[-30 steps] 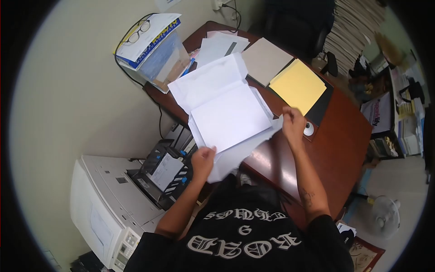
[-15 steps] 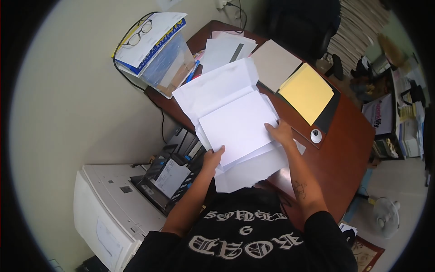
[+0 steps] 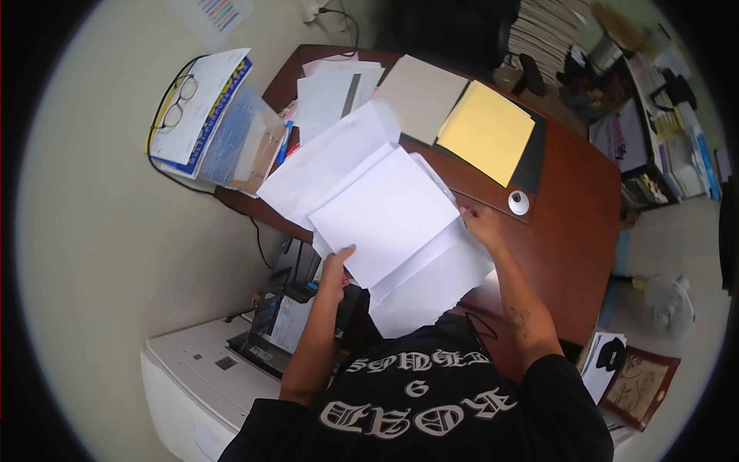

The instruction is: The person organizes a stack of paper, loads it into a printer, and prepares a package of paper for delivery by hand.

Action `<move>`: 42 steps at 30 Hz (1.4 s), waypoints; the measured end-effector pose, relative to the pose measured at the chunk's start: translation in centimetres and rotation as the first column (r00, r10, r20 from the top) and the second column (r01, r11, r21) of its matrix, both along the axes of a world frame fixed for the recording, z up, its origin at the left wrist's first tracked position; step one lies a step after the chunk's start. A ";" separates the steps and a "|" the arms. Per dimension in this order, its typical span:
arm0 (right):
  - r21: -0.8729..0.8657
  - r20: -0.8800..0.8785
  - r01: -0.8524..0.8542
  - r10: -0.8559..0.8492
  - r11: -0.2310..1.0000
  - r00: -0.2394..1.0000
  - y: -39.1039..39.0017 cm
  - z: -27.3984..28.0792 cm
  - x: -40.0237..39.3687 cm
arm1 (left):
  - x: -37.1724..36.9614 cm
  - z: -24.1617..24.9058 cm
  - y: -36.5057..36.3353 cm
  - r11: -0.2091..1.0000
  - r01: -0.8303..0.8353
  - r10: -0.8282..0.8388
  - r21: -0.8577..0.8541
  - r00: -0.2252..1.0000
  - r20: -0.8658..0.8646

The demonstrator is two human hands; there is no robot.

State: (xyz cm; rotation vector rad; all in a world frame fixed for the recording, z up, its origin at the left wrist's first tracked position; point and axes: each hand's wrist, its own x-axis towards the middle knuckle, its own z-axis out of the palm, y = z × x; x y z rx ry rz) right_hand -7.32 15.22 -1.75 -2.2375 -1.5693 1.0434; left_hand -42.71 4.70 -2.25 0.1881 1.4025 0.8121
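A stack of white paper (image 3: 385, 215) lies in its opened white wrapper (image 3: 331, 165), held in front of my body over the near side of the desk. The wrapper's far flap spreads away from me, and its near flap has a ragged torn edge. My left hand (image 3: 336, 273) is closed on the stack's left edge, thumb on top and fingers underneath, mostly hidden. At the opposite edge my right hand (image 3: 480, 224) is closed on the wrapper beside the stack; its fingertips are partly hidden.
On the brown desk (image 3: 573, 231) are yellow sheets (image 3: 486, 131), a beige folder (image 3: 419, 96), loose papers (image 3: 327, 96) and a small white round object (image 3: 518, 202). Eyeglasses (image 3: 178, 102) rest on a paper pile at left. A printer (image 3: 208, 362) stands lower left, a fan (image 3: 666, 304) right.
The camera view has shifted. My right thumb has moved off the top of the stack to the wrapper's edge. More of the near flap shows. My left hand keeps its hold.
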 end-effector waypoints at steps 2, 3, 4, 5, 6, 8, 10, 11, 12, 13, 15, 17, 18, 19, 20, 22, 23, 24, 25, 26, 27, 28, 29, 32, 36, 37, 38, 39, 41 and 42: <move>-0.075 -0.067 0.051 -0.056 0.996 0.996 0.0 -0.1 -0.2 | 0.2 1.1 1.4 1.000 -0.006 0.008 -0.027 0.996 0.084; -0.038 -0.073 0.034 -0.037 0.999 0.997 -0.3 -0.2 -0.3 | 0.4 1.6 1.6 1.000 -0.017 0.018 -0.013 0.996 0.086; -0.002 -0.078 0.020 -0.020 1.000 0.997 -0.7 -0.4 -0.5 | 0.5 1.9 1.7 1.000 -0.025 0.025 0.000 0.996 0.087; 0.033 -0.084 0.009 -0.006 0.999 0.996 -1.1 -0.5 -0.5 | 0.7 2.1 1.8 0.999 -0.030 0.029 0.012 0.996 0.087; 0.032 -0.115 0.026 -0.022 0.999 0.993 -1.5 -0.6 -0.4 | 1.0 2.0 1.7 0.996 -0.078 0.072 0.035 0.987 0.144; 0.030 -0.173 0.050 -0.044 0.998 0.984 -2.1 0.0 -0.2 | 1.8 1.8 1.4 0.980 -0.187 0.163 0.067 0.950 0.266; 0.044 -0.128 -0.059 0.064 0.997 0.990 -2.6 0.1 0.2 | 2.2 1.8 1.4 0.978 -0.202 0.179 0.054 0.941 0.286; 0.051 -0.106 -0.113 0.118 0.992 0.987 -2.8 0.1 0.3 | 2.2 2.0 1.5 0.977 -0.209 0.186 0.050 0.937 0.295; 0.038 -0.019 -0.123 0.124 0.992 0.992 -2.8 0.0 0.0 | 2.1 2.3 1.7 0.977 -0.205 0.179 0.062 0.941 0.288; 0.026 0.070 -0.129 0.127 0.991 0.990 -2.7 -0.1 -0.4 | 2.1 2.9 1.9 0.977 -0.197 0.169 0.076 0.944 0.283; 0.057 0.157 -0.144 0.134 0.988 0.979 -2.2 0.1 0.1 | 2.4 4.1 2.9 0.975 -0.182 0.143 0.128 0.952 0.269; 0.124 0.145 -0.182 0.164 0.975 0.976 -1.9 0.1 1.1 | 2.2 7.5 3.9 0.966 -0.181 0.134 0.184 0.962 0.239; 0.102 0.168 -0.172 0.153 0.980 0.974 -1.7 1.7 1.8 | 1.8 9.1 4.3 0.953 -0.179 0.113 0.245 0.958 0.262; 0.076 0.188 -0.160 0.143 0.984 0.972 -1.9 4.5 2.8 | 1.3 10.8 4.7 0.937 -0.178 0.091 0.301 0.955 0.281; 0.088 0.262 -0.194 0.165 0.977 0.951 -2.3 6.6 4.5 | 0.8 12.1 5.0 0.916 -0.174 0.063 0.361 0.952 0.299; 0.095 0.355 -0.232 0.185 0.968 0.916 -3.6 11.1 9.6 | -0.5 14.1 5.0 0.896 -0.133 -0.017 0.423 0.943 0.332; 0.160 0.307 -0.215 0.158 0.964 0.938 -5.4 14.5 11.8 | -1.2 14.9 4.9 0.888 -0.106 -0.062 0.447 0.936 0.346; 0.077 0.323 -0.178 0.144 0.981 0.935 -7.0 17.4 14.8 | -2.3 14.4 4.8 0.882 -0.090 -0.100 0.463 0.924 0.369; 0.151 0.345 -0.231 0.168 0.961 0.924 -9.5 19.4 18.5 | -3.6 13.1 4.7 0.875 -0.074 -0.137 0.479 0.910 0.391; 0.146 0.360 -0.149 0.087 0.978 0.929 -12.4 21.7 21.2 | -4.7 11.4 4.5 0.866 -0.057 -0.176 0.496 0.895 0.411; 0.142 0.392 0.025 -0.080 0.990 0.917 -16.0 24.4 22.7 | -5.6 8.8 4.0 0.850 -0.051 -0.166 0.524 0.919 0.359; 0.216 0.459 0.091 -0.183 0.972 0.869 -20.5 24.5 27.1 | -5.4 6.9 3.5 0.856 -0.088 -0.105 0.510 0.935 0.339; 0.210 0.396 0.227 -0.296 0.951 0.869 -25.4 24.3 32.2 | -4.7 4.9 2.7 0.861 -0.130 -0.039 0.492 0.947 0.318; 0.185 0.368 0.344 -0.390 0.921 0.844 -38.0 26.6 37.1 | -3.7 -1.0 0.6 0.921 -0.259 0.127 0.291 0.906 0.404; 0.259 0.272 0.622 -0.674 0.739 0.687 -52.7 23.7 38.6 | -1.1 -5.5 -3.0 0.912 -0.251 0.128 0.323 0.925 0.358; 0.287 0.332 0.628 -0.690 0.723 0.643 -55.1 23.3 38.2 | -0.6 -6.0 -2.7 0.920 -0.233 0.106 0.315 0.922 0.372; 0.298 0.318 0.626 -0.694 0.720 0.646 -56.5 23.2 37.3 | 0.2 -5.6 -2.5 0.932 -0.162 0.061 0.326 0.952 0.299; 0.312 0.302 0.627 -0.701 0.714 0.647 -56.6 23.7 35.7 | 1.2 -4.1 -2.0 0.963 -0.041 -0.006 0.268 0.985 0.172; 0.360 0.282 0.591 -0.688 0.722 0.668 -53.9 26.7 29.8 | 1.9 -2.6 -0.9 0.973 0.201 -0.203 0.113 0.979 0.007; 0.368 0.217 0.604 -0.697 0.707 0.683 -55.0 26.9 29.6 | 0.7 -3.7 0.1 0.928 0.372 -0.370 0.036 0.928 -0.052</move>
